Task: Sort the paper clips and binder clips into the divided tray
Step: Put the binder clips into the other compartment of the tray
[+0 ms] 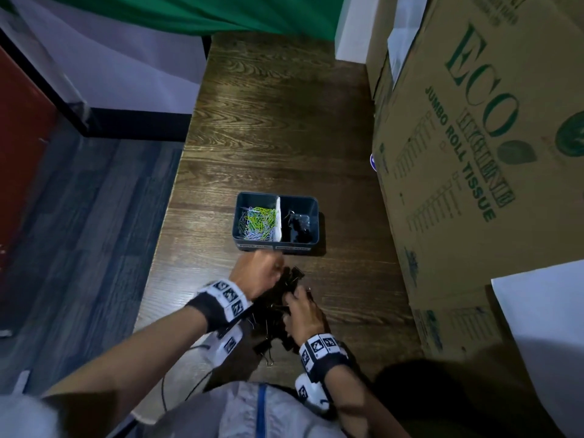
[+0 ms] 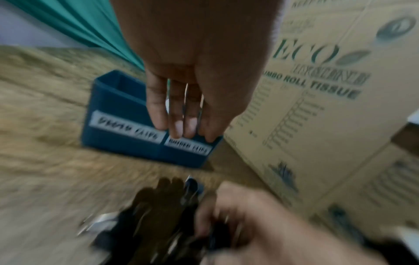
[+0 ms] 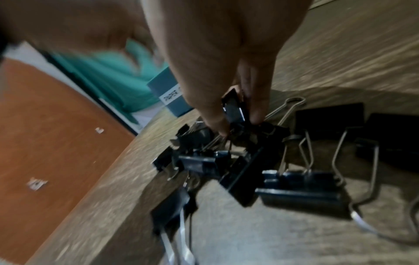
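A dark blue divided tray [image 1: 275,246] stands on the wooden table [image 1: 278,128]. Coloured paper clips [image 1: 257,221] fill its left compartment and black binder clips [image 1: 298,224] lie in its right one. A pile of black binder clips [image 1: 278,311] lies on the table in front of it. My left hand [image 1: 262,270] hovers between tray and pile; in the left wrist view the left hand [image 2: 183,129] has straight fingers and holds nothing I can make out. My right hand [image 1: 301,308] is on the pile; the right hand [image 3: 238,122] pinches one binder clip [image 3: 233,107].
Tall cardboard boxes [image 1: 474,153] wall off the table's right side, close to the tray. The table's left edge [image 1: 164,235] drops to the floor. Green cloth [image 1: 205,14] hangs at the back. A white sheet [image 1: 543,327] juts in at front right.
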